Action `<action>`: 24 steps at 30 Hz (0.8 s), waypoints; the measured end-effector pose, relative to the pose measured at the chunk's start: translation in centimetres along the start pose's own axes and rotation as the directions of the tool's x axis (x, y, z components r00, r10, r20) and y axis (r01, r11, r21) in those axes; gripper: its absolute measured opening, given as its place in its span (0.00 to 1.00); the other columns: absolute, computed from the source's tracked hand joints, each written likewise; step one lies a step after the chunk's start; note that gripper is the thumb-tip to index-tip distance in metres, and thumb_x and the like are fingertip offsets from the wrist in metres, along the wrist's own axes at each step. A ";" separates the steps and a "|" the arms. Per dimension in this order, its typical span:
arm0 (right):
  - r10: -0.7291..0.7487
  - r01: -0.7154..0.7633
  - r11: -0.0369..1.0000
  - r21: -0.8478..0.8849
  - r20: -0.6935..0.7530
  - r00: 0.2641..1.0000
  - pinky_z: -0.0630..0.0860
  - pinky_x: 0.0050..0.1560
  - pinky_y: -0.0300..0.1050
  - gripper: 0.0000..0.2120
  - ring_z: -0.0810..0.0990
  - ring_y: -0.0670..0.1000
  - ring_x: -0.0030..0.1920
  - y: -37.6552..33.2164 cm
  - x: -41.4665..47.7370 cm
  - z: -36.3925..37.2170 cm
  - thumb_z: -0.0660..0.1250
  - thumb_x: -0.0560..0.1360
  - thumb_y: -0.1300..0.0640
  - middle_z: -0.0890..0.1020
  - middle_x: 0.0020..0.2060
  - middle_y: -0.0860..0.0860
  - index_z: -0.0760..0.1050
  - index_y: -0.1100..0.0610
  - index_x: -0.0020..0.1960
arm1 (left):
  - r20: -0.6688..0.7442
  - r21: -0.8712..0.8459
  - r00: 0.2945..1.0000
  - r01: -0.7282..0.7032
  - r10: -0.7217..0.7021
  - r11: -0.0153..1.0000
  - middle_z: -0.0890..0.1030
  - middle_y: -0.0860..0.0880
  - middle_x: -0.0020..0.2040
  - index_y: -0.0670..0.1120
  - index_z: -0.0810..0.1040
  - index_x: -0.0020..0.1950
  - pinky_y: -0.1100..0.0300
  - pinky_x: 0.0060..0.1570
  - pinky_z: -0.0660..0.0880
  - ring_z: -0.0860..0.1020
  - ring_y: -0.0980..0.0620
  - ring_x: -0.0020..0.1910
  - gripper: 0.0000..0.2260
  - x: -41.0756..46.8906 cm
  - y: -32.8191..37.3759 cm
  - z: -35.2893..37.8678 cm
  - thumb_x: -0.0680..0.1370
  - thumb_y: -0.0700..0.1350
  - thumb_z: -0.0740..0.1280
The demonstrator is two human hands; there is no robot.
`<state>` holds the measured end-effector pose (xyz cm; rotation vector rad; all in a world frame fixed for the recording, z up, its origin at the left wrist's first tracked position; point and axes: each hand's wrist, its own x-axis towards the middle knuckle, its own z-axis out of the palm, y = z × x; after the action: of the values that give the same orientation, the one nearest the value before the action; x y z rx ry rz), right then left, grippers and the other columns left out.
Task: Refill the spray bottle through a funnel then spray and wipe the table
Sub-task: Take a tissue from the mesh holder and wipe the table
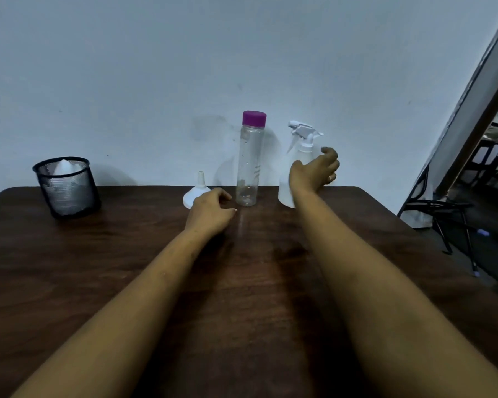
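A white spray bottle (304,140) with its trigger head on stands at the table's far edge, right of centre. My right hand (314,170) is in front of its body, thumb and fingers spread around it, not visibly clamped. A clear bottle with a purple cap (249,165) stands upright just left of it. Further left, a white funnel (199,183) rests upside down, spout up. My left hand (210,209) lies on the dark wooden table (242,282) right in front of the funnel, fingers loosely bent, holding nothing.
A black mesh basket (69,191) with a white cloth or paper (65,167) in it stands at the far left. A pale wall runs directly behind the table. Past the table's right edge are cables, a stand and a leaning panel (477,110).
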<state>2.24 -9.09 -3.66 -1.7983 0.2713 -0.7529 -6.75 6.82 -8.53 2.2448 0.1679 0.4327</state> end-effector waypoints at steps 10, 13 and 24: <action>-0.597 0.459 0.800 0.386 0.428 0.679 0.71 0.48 0.39 0.09 0.75 0.53 0.50 -9.0 -17.6 9.8 0.61 0.71 0.66 0.77 0.43 0.50 0.74 0.56 0.48 | -0.467 -0.224 0.857 0.123 -0.218 0.967 0.80 0.49 0.52 0.45 0.78 0.54 0.64 0.46 0.68 0.76 0.54 0.47 0.10 -2.8 -7.1 -14.3 0.74 0.39 0.67; -0.555 0.446 0.827 0.343 0.629 0.544 0.75 0.54 0.49 0.11 0.76 0.55 0.55 -11.2 -20.0 12.8 0.59 0.73 0.64 0.81 0.48 0.49 0.77 0.54 0.49 | -0.545 -0.291 0.776 0.178 -0.316 0.940 0.80 0.48 0.54 0.47 0.78 0.55 0.61 0.48 0.71 0.77 0.52 0.51 0.12 -3.7 -10.1 -17.3 0.73 0.37 0.65; -0.234 0.728 0.685 -0.025 0.939 0.253 0.53 0.66 0.58 0.15 0.58 0.54 0.72 -14.5 -21.6 18.8 0.53 0.81 0.46 0.73 0.66 0.43 0.71 0.40 0.65 | -0.533 -0.410 0.736 0.208 -0.418 0.888 0.80 0.48 0.56 0.49 0.78 0.56 0.61 0.51 0.72 0.78 0.49 0.54 0.16 -2.6 -14.5 -19.0 0.71 0.35 0.65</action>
<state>-5.51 22.01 -1.56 -2.5439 -1.0329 0.0201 -15.77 29.14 -8.76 1.6323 0.7576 0.9179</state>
